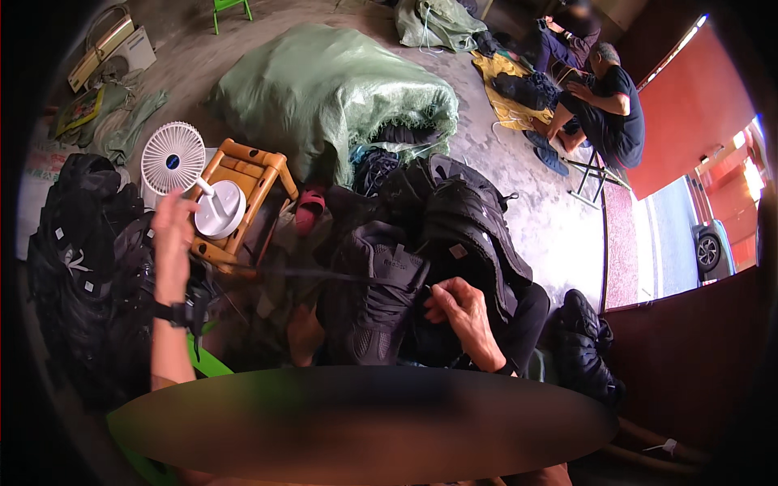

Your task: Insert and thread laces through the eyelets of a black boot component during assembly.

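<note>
On my lap rests a black mesh shoe upper [369, 304], its laces crossing the front. My right hand [468, 320] is closed in a pinch at its right side, at the end of a thin dark shoelace [312, 274]. That lace stretches leftward across the shoe toward my left forearm. My left hand [172, 225] is raised beside the white fan, its fingers smeared by motion, so its grip cannot be made out. Further black shoe uppers [466, 215] lie heaped just beyond my right hand.
A white fan [173, 158] stands on a bamboo stool [271, 166]. Black shoes pile up at left [89, 267]; one pair [585, 348] lies at right. A big green woven sack [324, 89] spills dark pieces ahead. Two people [612, 113] sit at far right near an open doorway.
</note>
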Available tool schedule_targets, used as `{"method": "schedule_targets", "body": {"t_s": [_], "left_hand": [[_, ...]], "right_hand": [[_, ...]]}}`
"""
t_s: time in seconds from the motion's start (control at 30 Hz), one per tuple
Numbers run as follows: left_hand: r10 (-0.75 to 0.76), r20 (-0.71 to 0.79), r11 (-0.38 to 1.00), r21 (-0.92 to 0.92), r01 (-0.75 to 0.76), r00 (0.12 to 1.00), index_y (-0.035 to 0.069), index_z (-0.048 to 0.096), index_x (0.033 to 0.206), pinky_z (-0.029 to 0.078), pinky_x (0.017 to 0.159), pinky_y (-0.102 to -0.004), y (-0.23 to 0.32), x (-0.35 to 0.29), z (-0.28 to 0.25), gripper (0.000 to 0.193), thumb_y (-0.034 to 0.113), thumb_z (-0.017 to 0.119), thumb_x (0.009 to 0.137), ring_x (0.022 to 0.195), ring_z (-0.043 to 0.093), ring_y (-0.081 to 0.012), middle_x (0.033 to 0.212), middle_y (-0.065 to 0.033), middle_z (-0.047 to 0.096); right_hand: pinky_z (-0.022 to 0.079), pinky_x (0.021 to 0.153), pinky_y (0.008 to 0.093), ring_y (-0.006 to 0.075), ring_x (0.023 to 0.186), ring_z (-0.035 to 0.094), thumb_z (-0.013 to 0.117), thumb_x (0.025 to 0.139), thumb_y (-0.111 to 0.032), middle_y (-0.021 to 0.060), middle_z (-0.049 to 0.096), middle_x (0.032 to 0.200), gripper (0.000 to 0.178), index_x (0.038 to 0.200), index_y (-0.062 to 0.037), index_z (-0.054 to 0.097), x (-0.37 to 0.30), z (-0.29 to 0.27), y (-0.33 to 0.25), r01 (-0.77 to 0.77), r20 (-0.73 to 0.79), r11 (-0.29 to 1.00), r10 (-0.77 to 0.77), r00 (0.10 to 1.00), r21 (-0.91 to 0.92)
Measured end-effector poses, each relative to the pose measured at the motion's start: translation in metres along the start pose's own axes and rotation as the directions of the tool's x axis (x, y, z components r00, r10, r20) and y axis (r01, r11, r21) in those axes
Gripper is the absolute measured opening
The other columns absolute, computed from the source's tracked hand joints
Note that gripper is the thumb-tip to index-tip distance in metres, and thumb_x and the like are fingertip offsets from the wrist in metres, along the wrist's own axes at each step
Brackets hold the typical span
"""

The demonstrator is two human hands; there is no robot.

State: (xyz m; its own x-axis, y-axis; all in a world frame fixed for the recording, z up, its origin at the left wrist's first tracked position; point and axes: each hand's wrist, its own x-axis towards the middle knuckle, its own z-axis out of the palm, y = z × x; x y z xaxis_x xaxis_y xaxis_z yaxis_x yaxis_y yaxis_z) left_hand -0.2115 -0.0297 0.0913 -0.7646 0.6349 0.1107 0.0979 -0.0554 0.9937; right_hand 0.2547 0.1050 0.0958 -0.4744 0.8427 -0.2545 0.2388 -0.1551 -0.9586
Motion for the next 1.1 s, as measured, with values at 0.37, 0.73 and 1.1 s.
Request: {"method": "schedule_targets", "body": {"t_s": [0.37, 0.73, 1.1], "left_hand": [[0.376, 0.407, 0.827, 0.257, -0.499, 0.832, 0.004, 0.062, 0.093, 0.05, 0.064, -0.0332, 0.008, -0.149, 0.192, 0.006, 0.003, 0.064, 0.087, 0.072, 0.062, -0.0234, 0.081, -0.0096, 0.061], [0.257, 0.334, 0.921, 0.199, -0.334, 0.907, 0.0, 0.062, 0.098, 0.054, 0.06, -0.029, 0.006, -0.162, 0.178, 0.009, -0.001, 0.062, 0.089, 0.07, 0.07, -0.0194, 0.089, -0.0109, 0.069], [0.336, 0.466, 0.706, 0.451, -0.546, 0.819, 0.008, 0.056, 0.084, 0.05, 0.064, -0.0386, 0.02, -0.152, 0.182, 0.007, 0.007, 0.063, 0.085, 0.074, 0.061, -0.0283, 0.077, -0.0067, 0.061]], "right_hand": [[0.053, 0.059, 0.0267, 0.0149, 0.066, 0.066, 0.061, 0.095, -0.022, 0.0101, 0.067, 0.079, 0.025, 0.095, 0.0026, 0.06, 0.0, 0.015, 0.002, -0.022, -0.067, 0.99, 0.012, 0.998, -0.142], [0.051, 0.052, 0.0252, 0.0137, 0.058, 0.064, 0.061, 0.095, -0.016, 0.0085, 0.065, 0.07, 0.019, 0.093, 0.0031, 0.06, 0.014, 0.021, -0.004, 0.094, -0.015, 0.967, -0.1, 0.995, -0.237], [0.05, 0.055, 0.0261, 0.0141, 0.06, 0.064, 0.059, 0.097, -0.02, 0.0089, 0.064, 0.072, 0.023, 0.094, 0.0032, 0.057, 0.005, 0.022, 0.003, 0.153, -0.004, 0.956, -0.159, 0.987, -0.249]]}}
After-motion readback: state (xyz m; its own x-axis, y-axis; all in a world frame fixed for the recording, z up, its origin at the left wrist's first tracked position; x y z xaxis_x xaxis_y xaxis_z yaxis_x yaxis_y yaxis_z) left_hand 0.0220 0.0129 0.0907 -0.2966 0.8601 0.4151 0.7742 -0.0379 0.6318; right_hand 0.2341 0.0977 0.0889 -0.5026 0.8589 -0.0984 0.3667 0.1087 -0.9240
